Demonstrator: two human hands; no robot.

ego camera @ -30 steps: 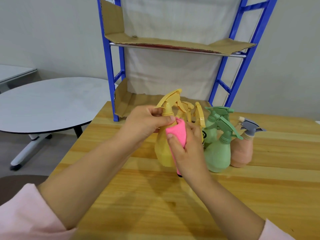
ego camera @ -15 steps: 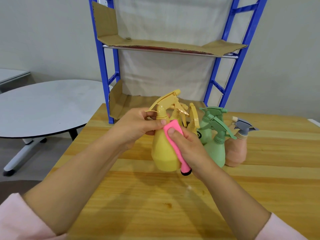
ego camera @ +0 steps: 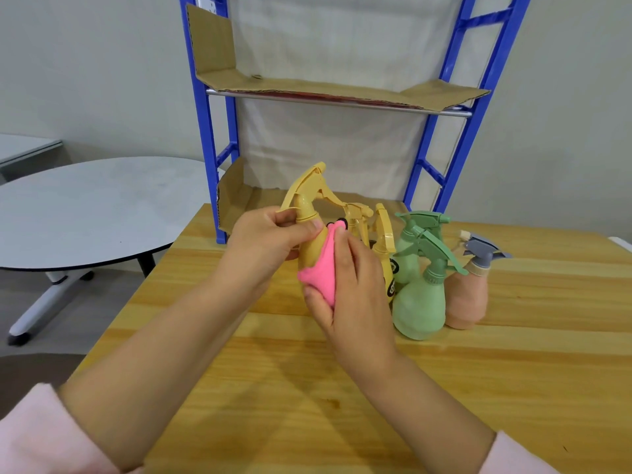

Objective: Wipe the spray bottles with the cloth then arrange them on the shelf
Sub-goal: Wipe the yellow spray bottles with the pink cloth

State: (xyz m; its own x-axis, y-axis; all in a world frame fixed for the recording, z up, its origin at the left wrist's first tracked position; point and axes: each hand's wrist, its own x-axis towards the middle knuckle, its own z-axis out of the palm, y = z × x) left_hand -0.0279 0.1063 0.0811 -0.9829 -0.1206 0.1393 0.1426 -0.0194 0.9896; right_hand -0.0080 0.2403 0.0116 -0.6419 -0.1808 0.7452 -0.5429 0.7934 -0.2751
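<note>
The yellow spray bottle (ego camera: 309,230) is held tilted above the wooden table (ego camera: 513,388), near the centre of the view, its trigger head (ego camera: 309,183) pointing toward 12 o'clock. Its neck is gripped by the left hand (ego camera: 270,244), fingers curled around it just under the trigger. A pink cloth (ego camera: 323,268) is pressed flat against the bottle's body by the right hand (ego camera: 352,289), with the thumb beneath the cloth and the fingers laid over it; the lower body of the bottle is largely hidden by cloth and hand.

At 3 o'clock from the held bottle, further bottles are seen standing on the table: two more yellow bottles (ego camera: 384,241) directly behind the right hand, a rear green bottle (ego camera: 408,254) partly hidden by a front green bottle (ego camera: 419,306), and a peach bottle with a grey trigger (ego camera: 466,295) at the far right, just beside the front green one.

At 12 o'clock a blue shelf frame (ego camera: 205,131) is noted, its tiers lined with cardboard (ego camera: 342,88); no bottle is seen on either lined tier. A round grey table (ego camera: 85,206) is recorded at 9 o'clock. Pink sleeves (ego camera: 41,436) are visible at both lower corners.
</note>
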